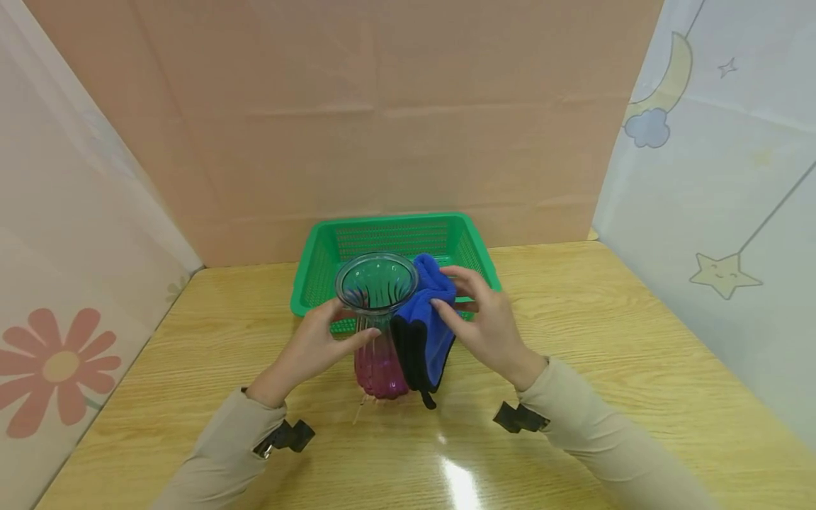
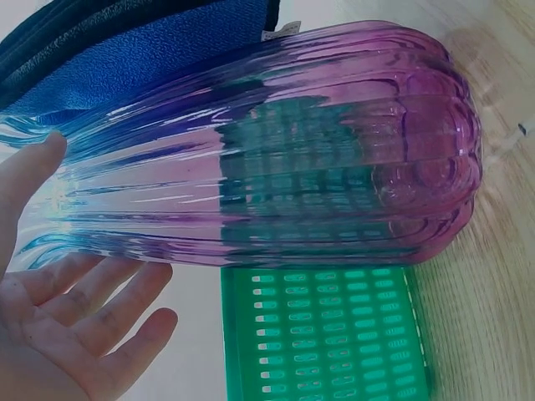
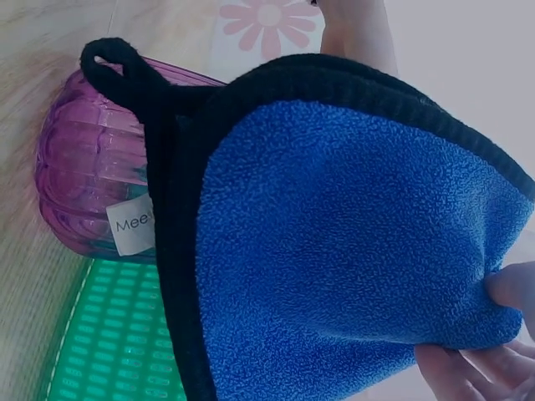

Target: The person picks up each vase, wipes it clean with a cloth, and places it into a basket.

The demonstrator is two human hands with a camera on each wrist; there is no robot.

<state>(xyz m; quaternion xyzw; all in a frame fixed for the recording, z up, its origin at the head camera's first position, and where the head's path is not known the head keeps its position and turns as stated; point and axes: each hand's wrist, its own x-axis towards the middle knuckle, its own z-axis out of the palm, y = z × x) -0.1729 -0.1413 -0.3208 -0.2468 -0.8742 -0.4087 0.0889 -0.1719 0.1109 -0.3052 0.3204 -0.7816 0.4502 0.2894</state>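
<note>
Left hand (image 1: 312,348) grips a ribbed glass vase (image 1: 380,368) just under its flared rim, the thumb across the near side and the fingers round the far side. To its right, the right hand (image 1: 489,327) pinches a folded blue cloth (image 1: 438,336) with black edging between thumb and fingers. From that pinch the cloth hangs along the vase's right flank, outside the rim; whether it presses on the glass or hangs just beside it, I cannot tell. Below the right hand, a black loop (image 3: 138,90) trails from the cloth's low end, with a white label (image 3: 132,227) (its lettering starts "Mee") sticking out near it.

Below the left hand, the vase's pink base is low over the table (image 1: 191,368), though contact there is hard to judge. The work looks under way rather than finished: vase and cloth are both in hand and side by side, but neither is let go, and no cloth shows inside the vase's mouth.

Beyond both hands sits a green basket (image 1: 395,219), with the vase outside it, nearer the person. Farther out, a printed flower (image 1: 60,367) shows to the left hand's side, a printed moon (image 1: 681,67) to the right hand's.
</note>
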